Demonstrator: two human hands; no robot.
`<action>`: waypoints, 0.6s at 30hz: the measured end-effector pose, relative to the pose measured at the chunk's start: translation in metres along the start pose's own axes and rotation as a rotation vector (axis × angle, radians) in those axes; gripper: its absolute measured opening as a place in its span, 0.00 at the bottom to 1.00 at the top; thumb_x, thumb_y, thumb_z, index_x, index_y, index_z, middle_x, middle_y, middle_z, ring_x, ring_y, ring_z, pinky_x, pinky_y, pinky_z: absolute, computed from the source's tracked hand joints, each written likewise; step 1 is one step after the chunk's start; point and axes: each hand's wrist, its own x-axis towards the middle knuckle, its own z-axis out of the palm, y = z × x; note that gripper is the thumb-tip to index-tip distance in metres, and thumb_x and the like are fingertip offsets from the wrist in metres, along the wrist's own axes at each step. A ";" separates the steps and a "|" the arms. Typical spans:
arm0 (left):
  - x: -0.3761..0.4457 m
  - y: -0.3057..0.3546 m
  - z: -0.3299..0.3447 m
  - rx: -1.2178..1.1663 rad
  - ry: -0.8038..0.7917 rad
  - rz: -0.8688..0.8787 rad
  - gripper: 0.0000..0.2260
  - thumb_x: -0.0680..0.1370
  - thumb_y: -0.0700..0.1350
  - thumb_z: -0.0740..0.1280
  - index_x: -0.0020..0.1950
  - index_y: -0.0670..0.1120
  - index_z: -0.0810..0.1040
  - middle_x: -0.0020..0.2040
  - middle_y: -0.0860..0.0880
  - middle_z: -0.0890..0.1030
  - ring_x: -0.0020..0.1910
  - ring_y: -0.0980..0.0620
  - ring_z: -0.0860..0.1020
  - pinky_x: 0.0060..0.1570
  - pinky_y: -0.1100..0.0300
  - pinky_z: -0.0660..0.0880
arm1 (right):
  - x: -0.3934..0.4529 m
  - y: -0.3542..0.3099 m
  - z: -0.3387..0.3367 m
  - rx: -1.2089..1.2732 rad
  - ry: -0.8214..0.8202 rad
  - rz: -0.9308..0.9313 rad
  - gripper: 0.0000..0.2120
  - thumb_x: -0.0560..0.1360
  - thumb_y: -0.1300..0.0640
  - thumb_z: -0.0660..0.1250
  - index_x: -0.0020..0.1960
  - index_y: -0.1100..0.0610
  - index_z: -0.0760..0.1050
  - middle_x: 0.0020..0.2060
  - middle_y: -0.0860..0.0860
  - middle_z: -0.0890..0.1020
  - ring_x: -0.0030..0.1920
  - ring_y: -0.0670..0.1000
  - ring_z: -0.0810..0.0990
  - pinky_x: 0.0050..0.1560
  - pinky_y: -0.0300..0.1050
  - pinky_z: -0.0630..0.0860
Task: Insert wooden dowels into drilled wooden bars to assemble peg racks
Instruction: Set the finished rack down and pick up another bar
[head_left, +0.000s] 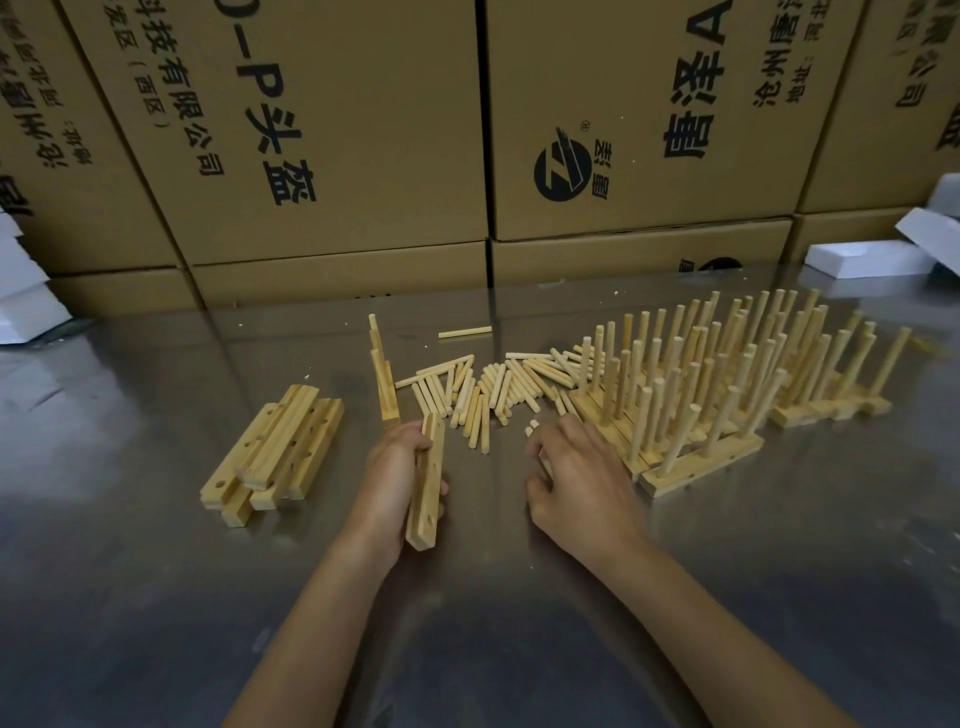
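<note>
Wood, pale and bare, lies all across the steel tabletop (519, 597) in the head view. At 6 o'clock from the loose dowels (488, 389), the left hand (397, 478) curls round a drilled bar (428, 480), holding it on edge with one hole showing near its close end. At 3 o'clock from it, the right hand (574, 467) has its fingers curled round a few dowels, their tips poking out at its far side. Spare drilled bars (272, 457) are stacked at 9 o'clock; finished peg racks (727, 384) stand at 2 o'clock, before cardboard boxes (337, 130). I judge the bar light, stiff and none too slippery, best gripped mid-length on its plain sides; the dowels roll easily, so pinch one near its end.
</note>
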 end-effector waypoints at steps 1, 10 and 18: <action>0.000 0.000 0.000 -0.065 -0.025 -0.042 0.10 0.83 0.44 0.57 0.61 0.50 0.75 0.42 0.43 0.76 0.31 0.50 0.75 0.27 0.60 0.73 | 0.000 0.001 0.000 -0.014 0.009 0.018 0.10 0.75 0.58 0.65 0.55 0.51 0.72 0.50 0.45 0.69 0.54 0.48 0.70 0.56 0.43 0.68; -0.001 -0.002 -0.003 -0.313 -0.130 -0.104 0.12 0.82 0.43 0.56 0.60 0.43 0.75 0.35 0.44 0.77 0.27 0.51 0.74 0.20 0.63 0.68 | 0.001 0.003 0.000 0.036 0.015 0.060 0.14 0.76 0.62 0.64 0.59 0.51 0.74 0.50 0.45 0.78 0.55 0.48 0.71 0.54 0.42 0.71; -0.007 -0.002 0.004 -0.284 -0.248 -0.073 0.13 0.83 0.47 0.59 0.61 0.43 0.78 0.35 0.46 0.80 0.28 0.52 0.73 0.20 0.64 0.67 | 0.002 0.002 0.004 -0.017 -0.018 0.092 0.05 0.77 0.51 0.66 0.50 0.47 0.80 0.49 0.43 0.77 0.58 0.47 0.68 0.56 0.44 0.62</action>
